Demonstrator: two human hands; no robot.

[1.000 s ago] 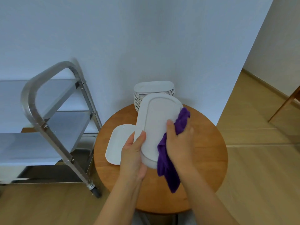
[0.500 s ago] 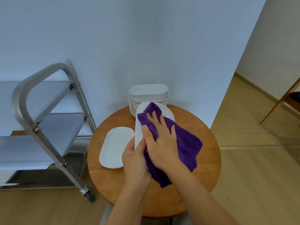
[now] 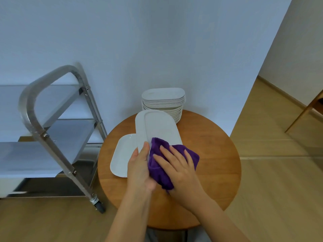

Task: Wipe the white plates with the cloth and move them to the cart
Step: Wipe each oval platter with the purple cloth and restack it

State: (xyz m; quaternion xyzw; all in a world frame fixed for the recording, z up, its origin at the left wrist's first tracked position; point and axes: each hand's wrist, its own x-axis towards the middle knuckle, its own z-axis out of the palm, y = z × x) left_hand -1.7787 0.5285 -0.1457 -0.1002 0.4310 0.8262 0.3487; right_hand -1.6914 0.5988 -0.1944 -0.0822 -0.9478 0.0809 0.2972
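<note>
My left hand (image 3: 139, 166) grips the near end of a white oblong plate (image 3: 157, 127), held tilted above the round wooden table (image 3: 215, 154). My right hand (image 3: 178, 169) presses a purple cloth (image 3: 157, 154) flat against the plate's near part. A second white plate (image 3: 122, 154) lies flat on the table to the left. A stack of several white plates (image 3: 163, 102) stands at the table's back edge by the wall. The steel cart (image 3: 52, 123) with grey shelves stands to the left of the table.
A white wall rises right behind the table and cart. The cart's handle bar (image 3: 33, 95) and caster wheel (image 3: 100, 206) sit close to the table's left edge. Wooden floor spreads to the right, with a wooden chair leg (image 3: 304, 112) at the far right.
The cloth and my right hand slid from the plate's far end down to its near end, uncovering most of the plate. My left hand kept its grip.
</note>
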